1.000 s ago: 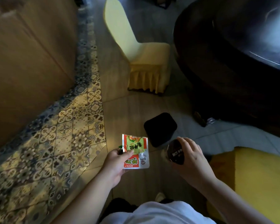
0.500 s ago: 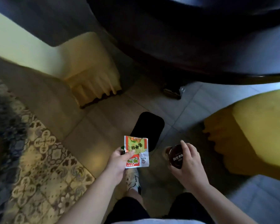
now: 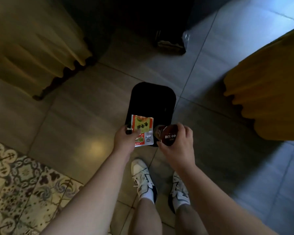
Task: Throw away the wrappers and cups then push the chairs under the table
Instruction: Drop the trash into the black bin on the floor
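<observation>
My left hand grips an orange, green and white snack wrapper, with a small dark item tucked behind the fingers. My right hand holds a dark brown cup with a printed label. Both hands hover over the near edge of a black bin standing on the tiled floor straight ahead. A pale yellow covered chair stands at the upper left, and another yellow covered chair is at the right. The dark table fills the top.
A table leg foot with a clear plastic scrap beside it sits beyond the bin. A patterned floor strip runs along the lower left. My feet in white sneakers stand just behind the bin.
I have stepped up to the bin and the view has tilted down. Both hands, still holding wrapper and cup, now sit over the bin's near edge.
</observation>
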